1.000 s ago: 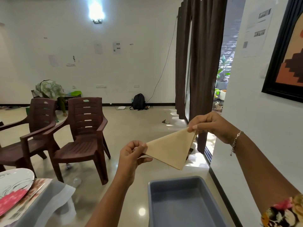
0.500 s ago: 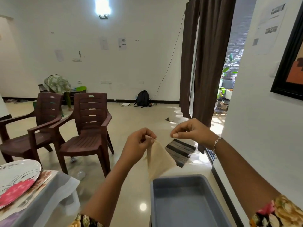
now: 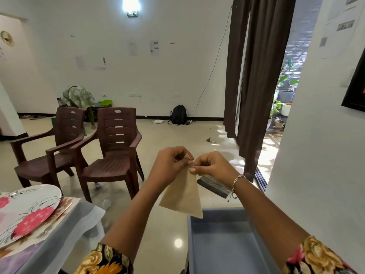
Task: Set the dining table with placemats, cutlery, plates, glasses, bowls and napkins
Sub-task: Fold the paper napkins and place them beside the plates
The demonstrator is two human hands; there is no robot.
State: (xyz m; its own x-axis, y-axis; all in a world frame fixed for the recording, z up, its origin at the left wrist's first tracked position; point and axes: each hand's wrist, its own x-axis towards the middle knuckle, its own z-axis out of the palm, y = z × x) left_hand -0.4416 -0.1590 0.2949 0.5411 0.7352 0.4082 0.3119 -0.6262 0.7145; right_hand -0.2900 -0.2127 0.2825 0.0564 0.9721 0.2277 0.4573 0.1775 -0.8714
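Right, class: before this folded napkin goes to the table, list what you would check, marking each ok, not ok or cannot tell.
1. Left hand and right hand both pinch the napkin at its top corner: ok.
2. Napkin folded into a triangle: ok.
3. Plate sits on placemat: ok.
4. Free spot beside the plate: cannot tell, table mostly out of view.
5. Napkin clear of grey tray: cannot tell.

The person is wearing black flower-print sleeves: the left sleeve (image 3: 104, 260) is showing yellow and orange blooms, the right sleeve (image 3: 320, 256) yellow and pink ones. A thin silver chain bracelet (image 3: 236, 182) is circling the right wrist.
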